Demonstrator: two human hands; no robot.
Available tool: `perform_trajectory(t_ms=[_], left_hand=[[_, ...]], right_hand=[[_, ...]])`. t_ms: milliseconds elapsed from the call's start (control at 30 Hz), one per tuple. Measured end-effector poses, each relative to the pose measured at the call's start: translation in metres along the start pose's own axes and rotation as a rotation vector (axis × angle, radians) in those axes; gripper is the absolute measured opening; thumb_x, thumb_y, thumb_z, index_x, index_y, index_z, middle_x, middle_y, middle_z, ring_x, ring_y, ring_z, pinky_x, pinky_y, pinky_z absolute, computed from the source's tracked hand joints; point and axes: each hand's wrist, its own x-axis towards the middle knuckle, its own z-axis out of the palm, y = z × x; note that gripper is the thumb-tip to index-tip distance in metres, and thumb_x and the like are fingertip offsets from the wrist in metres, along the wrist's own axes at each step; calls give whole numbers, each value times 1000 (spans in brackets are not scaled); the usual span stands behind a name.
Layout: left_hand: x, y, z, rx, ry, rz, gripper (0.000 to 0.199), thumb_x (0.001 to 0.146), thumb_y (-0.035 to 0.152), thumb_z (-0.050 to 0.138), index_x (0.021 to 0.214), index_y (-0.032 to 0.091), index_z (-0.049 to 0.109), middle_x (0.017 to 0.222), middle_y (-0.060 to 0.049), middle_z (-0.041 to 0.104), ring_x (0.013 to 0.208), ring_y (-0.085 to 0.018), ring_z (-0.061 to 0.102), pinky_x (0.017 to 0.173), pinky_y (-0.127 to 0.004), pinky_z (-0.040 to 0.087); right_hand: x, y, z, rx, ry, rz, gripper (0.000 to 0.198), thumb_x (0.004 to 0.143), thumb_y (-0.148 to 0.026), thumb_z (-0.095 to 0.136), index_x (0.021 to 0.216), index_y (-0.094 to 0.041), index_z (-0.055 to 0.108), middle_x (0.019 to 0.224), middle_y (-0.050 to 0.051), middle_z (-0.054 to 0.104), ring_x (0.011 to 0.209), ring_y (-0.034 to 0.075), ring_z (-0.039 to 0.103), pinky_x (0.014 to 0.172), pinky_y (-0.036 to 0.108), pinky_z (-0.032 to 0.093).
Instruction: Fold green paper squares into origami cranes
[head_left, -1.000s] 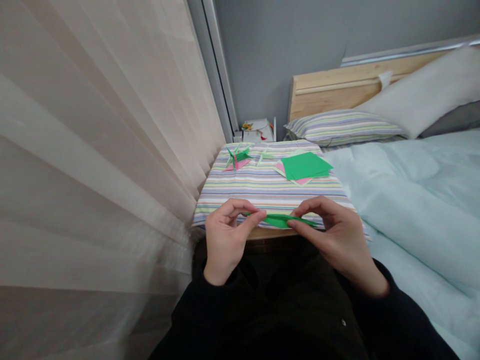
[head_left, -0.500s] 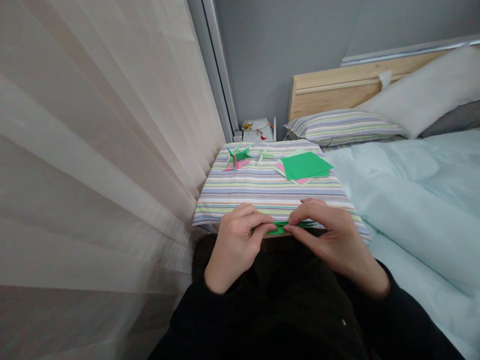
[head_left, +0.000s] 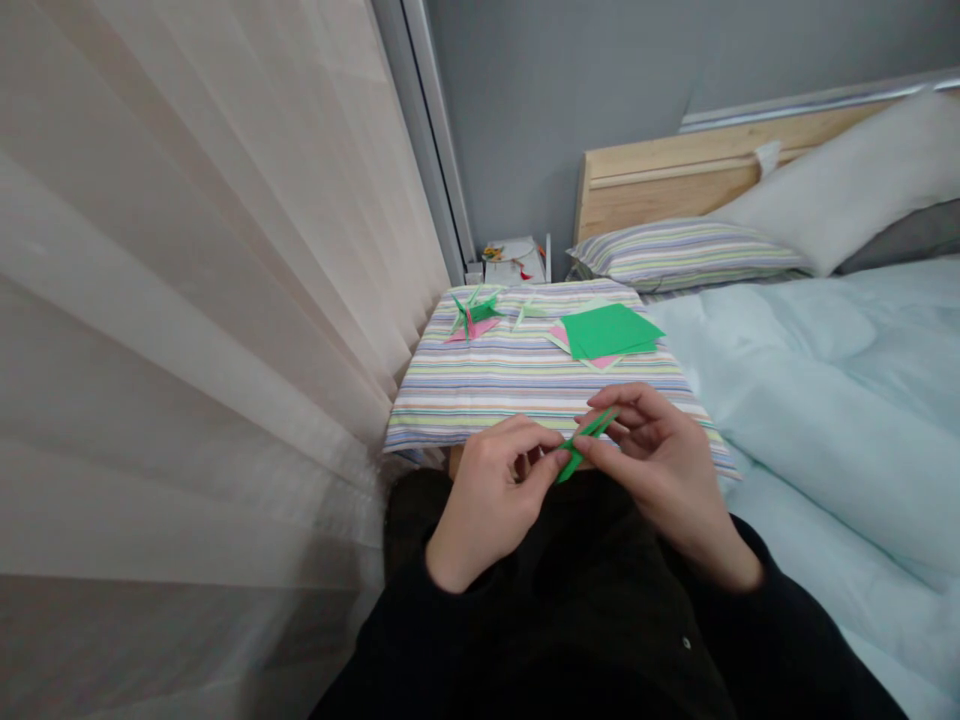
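Head view: your left hand (head_left: 495, 490) pinches the lower end of a folded green paper (head_left: 571, 464) between thumb and fingers; your right hand (head_left: 669, 470) grips the same piece farther up. The paper is just below and right of the frame's centre, tilted, upper end to the right. Above it, a striped cloth (head_left: 472, 395) bears stacked paper sheets (head_left: 611, 332) at right and folded paper figures (head_left: 480, 313) at left.
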Motion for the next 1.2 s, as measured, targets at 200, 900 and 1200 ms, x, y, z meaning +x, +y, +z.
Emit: perform_trajectory(t_ms=[200,900,1200], left_hand=[[0,-1,2,-118,-18,-100,11,88,16,68,78,18,72,75,-1,66,69,-14,59,64,-27,43],[-1,0,5,-219,58,-141,6,87,14,69,91,18,72,84,0,72,71,-12,59,67,-25,44],[-1,0,8,-351,41,-231,5,84,20,75,87,17,74,80,-2,73,74,-14,63,69,-26,47]], right_hand=[[5,0,1,86,100,39,30,75,-26,84,96,-24,63,74,-1,69,68,16,67,67,31,57],[5,-3,-10,25,-181,130,13,81,-29,81,78,-20,72,77,1,65,71,15,60,67,28,53],[2,1,-6,-20,-111,61,13,82,-24,77,71,-19,72,73,1,67,65,14,60,58,25,51]])
